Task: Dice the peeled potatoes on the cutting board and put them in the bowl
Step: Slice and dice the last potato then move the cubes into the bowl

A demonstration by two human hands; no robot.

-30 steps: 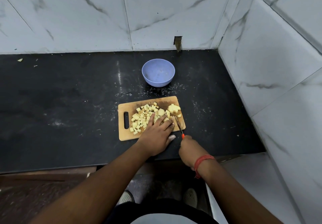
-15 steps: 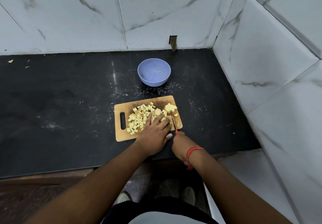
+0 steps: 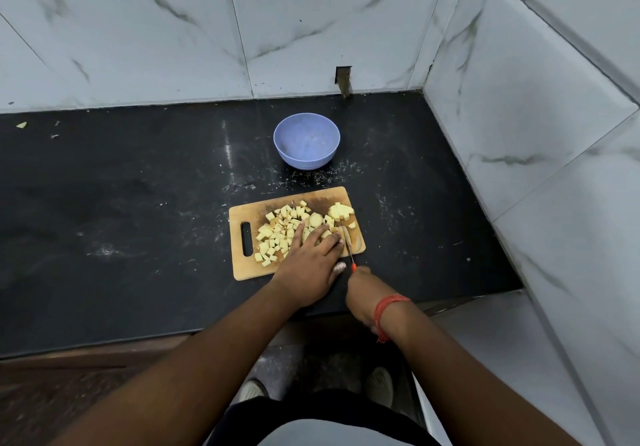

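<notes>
A wooden cutting board (image 3: 242,265) lies on the black counter, covered with several yellow potato cubes (image 3: 273,236). A larger potato piece (image 3: 341,211) sits at the board's far right corner. My left hand (image 3: 311,258) lies flat, fingers straight, pressing on potato at the board's middle. My right hand (image 3: 363,288) grips a knife (image 3: 347,246) with an orange handle; its blade rests on the board just right of my left fingers. The blue bowl (image 3: 306,145) stands behind the board and holds nothing.
Marble-tiled walls close off the back and right of the black counter (image 3: 121,203). A small scrap (image 3: 21,125) lies far left near the back wall. The counter's front edge runs just below my wrists.
My right hand and the knife have shifted slightly between frames, the blade staying beside my left fingers. My left hand keeps pressing the potato. The camera view drifted a little.
</notes>
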